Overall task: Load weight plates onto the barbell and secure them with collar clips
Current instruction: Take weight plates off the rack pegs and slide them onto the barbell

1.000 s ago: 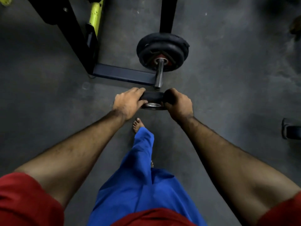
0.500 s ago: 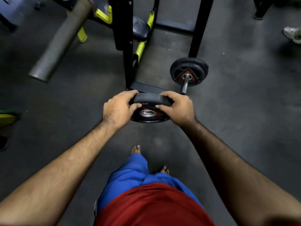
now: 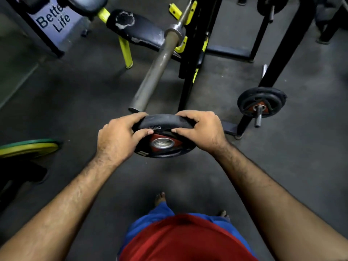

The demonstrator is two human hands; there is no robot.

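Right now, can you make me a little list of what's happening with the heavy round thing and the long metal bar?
held thing: black round weight plate with red centre and metal hole
left hand: grips the plate's left rim
right hand: grips the plate's right rim
bar: long grey steel barbell sleeve, bare, its end just beyond the plate
plate on bar: not yet
collar clips: none visible
nearby: black plates on a low storage peg to the right; green and yellow plate at left

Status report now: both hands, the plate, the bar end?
Left hand and right hand grip weight plate. Barbell sleeve bare, its end just beyond the plate. Nothing between them.
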